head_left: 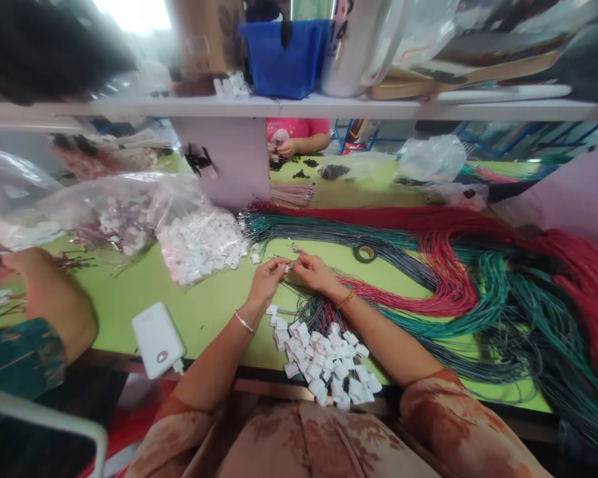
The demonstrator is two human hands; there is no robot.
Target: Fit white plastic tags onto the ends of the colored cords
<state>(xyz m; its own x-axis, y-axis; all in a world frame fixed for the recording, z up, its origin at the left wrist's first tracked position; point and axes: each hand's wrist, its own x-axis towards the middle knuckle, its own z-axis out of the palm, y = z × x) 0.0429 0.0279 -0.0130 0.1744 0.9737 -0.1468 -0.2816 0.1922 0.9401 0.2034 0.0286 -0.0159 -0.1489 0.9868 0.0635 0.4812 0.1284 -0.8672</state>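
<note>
My left hand point(269, 275) and my right hand point(315, 271) meet over the green table point(214, 302), fingers pinched together on a small white connector point(286, 267) and thin wires. Below them lies a heap of white connectors point(329, 364) with wires attached, near the table's front edge. A thick spread of red, green and dark wires point(458, 279) runs from the middle to the right. A clear bag of white connectors point(199, 242) lies to the left of my hands.
A white power bank point(157, 340) sits at the front left. A roll of dark tape point(365, 253) lies among the wires. Another person's arm point(50, 299) works at the left; a third person's hands point(285, 146) show across the table. A shelf point(299, 106) holds a blue bin point(285, 56).
</note>
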